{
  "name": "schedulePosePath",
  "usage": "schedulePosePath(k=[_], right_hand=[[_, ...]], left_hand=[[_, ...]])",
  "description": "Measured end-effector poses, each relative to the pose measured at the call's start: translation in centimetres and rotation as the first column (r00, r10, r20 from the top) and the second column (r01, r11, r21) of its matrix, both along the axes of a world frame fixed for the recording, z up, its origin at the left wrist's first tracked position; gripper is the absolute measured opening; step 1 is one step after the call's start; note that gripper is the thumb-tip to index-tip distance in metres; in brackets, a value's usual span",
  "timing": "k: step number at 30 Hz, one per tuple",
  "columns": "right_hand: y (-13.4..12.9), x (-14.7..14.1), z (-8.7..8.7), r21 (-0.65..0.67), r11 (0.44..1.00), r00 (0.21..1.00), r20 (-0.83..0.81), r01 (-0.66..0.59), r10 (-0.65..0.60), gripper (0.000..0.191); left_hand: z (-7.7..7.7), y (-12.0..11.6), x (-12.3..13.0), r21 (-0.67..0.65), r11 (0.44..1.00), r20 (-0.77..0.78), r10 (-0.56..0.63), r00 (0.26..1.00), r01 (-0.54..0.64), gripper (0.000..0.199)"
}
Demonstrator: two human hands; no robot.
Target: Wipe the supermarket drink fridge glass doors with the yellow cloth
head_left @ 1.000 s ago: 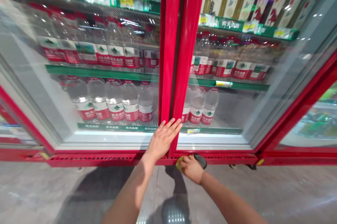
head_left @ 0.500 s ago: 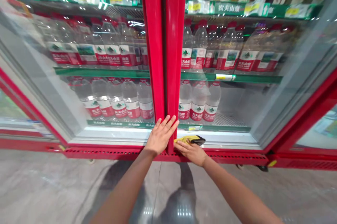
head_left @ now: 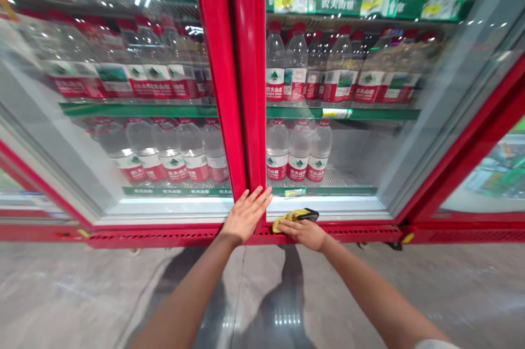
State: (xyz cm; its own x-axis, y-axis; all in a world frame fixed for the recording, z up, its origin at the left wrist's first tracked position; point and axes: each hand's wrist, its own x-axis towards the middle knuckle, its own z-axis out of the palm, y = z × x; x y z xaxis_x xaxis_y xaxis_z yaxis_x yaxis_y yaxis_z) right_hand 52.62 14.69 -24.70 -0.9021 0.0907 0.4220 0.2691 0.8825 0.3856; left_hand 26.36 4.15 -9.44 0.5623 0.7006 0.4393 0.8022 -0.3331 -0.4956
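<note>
Bottled water (head_left: 295, 70) fills the red cooler (head_left: 164, 237) behind its glass doors. The left hand (head_left: 246, 216) lies open against the central door frame (head_left: 241, 92); the right hand (head_left: 302, 234) pins a yellow cloth (head_left: 289, 219) on the right door's bottom edge (head_left: 348, 209), higher than a second ago.

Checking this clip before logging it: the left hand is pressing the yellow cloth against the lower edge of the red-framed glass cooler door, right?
Not quite: the head view shows the right hand, not the left, pressing the yellow cloth against the lower edge of the red-framed glass cooler door. The left hand has no cloth.
</note>
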Motion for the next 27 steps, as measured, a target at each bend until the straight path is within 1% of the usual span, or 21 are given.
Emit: schedulePosePath(k=[2,3,4,5,7,9,10,11,12,14,17,18,20,21,22,23,25,26,27], right_hand=[[0.4,3.4,-0.7,0.001,1.000,0.999,0.032,0.027,-0.027,0.063],[0.5,4.6,-0.8,0.000,0.999,0.998,0.033,0.048,-0.048,0.064],[0.4,5.0,-0.6,0.000,0.998,0.997,0.033,0.068,-0.068,0.063],[0.3,4.8,-0.4,0.003,0.996,0.996,0.028,0.086,-0.086,0.060],[0.1,3.1,0.2,0.012,0.994,0.993,0.022,0.113,-0.113,0.052],[0.1,1.4,0.6,0.029,0.994,0.994,0.008,0.109,-0.109,0.046],[0.3,1.3,0.7,0.035,0.994,0.995,0.009,0.103,-0.104,0.045],[0.5,1.9,0.7,0.039,0.994,0.995,0.014,0.098,-0.099,0.046],[0.8,3.2,0.6,0.040,0.994,0.995,0.018,0.100,-0.101,0.047],[1.2,7.1,0.1,0.032,0.991,0.991,0.007,0.133,-0.133,0.051],[1.6,13.2,-0.8,-0.002,0.971,0.970,-0.048,0.238,-0.238,0.057],[1.7,14.7,-1.1,-0.016,0.962,0.959,-0.067,0.273,-0.274,0.058],[2.0,16.7,-1.6,-0.063,0.936,0.927,-0.128,0.346,-0.351,0.059],[2.1,17.3,-1.9,-0.111,0.916,0.899,-0.182,0.384,-0.399,0.060],[2.2,17.6,-2.3,-0.186,0.890,0.852,-0.263,0.416,-0.453,0.062],[2.2,17.5,-2.8,-0.276,0.856,0.781,-0.356,0.436,-0.513,0.064],[1.9,16.3,-4.1,-0.442,0.785,0.599,-0.509,0.435,-0.619,0.071],[1.7,15.3,-4.7,-0.502,0.752,0.506,-0.556,0.427,-0.659,0.076],[1.4,14.0,-5.3,-0.537,0.725,0.437,-0.579,0.431,-0.688,0.082]], left_hand=[[-0.3,0.1,0.1,0.015,1.000,0.023,0.012,1.000,-0.012,0.073],[-0.4,0.1,0.2,0.021,1.000,0.035,0.011,0.999,-0.012,0.075],[-0.6,0.2,0.4,0.027,1.000,0.044,0.007,0.999,-0.009,0.076],[-0.9,0.3,0.6,0.033,0.999,0.047,-0.002,0.999,0.001,0.077],[-1.6,0.7,1.3,0.039,0.998,0.023,-0.045,0.999,0.044,0.074],[-2.5,1.2,2.2,0.038,0.994,-0.020,-0.106,0.994,0.107,0.070],[-3.0,1.5,2.6,0.034,0.991,-0.038,-0.131,0.991,0.132,0.068],[-3.5,1.7,3.0,0.029,0.988,-0.051,-0.149,0.987,0.151,0.067],[-3.9,1.8,3.3,0.023,0.986,-0.058,-0.162,0.985,0.163,0.067],[-4.7,2.1,3.6,0.004,0.982,-0.075,-0.190,0.979,0.191,0.068],[-6.1,2.5,3.4,-0.037,0.966,-0.114,-0.257,0.960,0.255,0.071],[-6.5,2.7,3.3,-0.054,0.962,-0.124,-0.273,0.954,0.269,0.072],[-7.6,3.3,3.3,-0.084,0.959,-0.127,-0.281,0.951,0.272,0.074],[-8.1,3.6,3.5,-0.097,0.959,-0.123,-0.276,0.953,0.266,0.075],[-8.7,3.9,3.8,-0.107,0.960,-0.120,-0.270,0.955,0.258,0.075],[-9.2,4.3,4.2,-0.115,0.960,-0.120,-0.267,0.956,0.254,0.074],[-10.3,5.0,5.5,-0.126,0.955,-0.133,-0.286,0.949,0.270,0.072],[-10.8,5.3,6.4,-0.128,0.950,-0.142,-0.303,0.942,0.286,0.071],[-11.2,5.7,7.5,-0.127,0.945,-0.150,-0.320,0.936,0.302,0.069]])
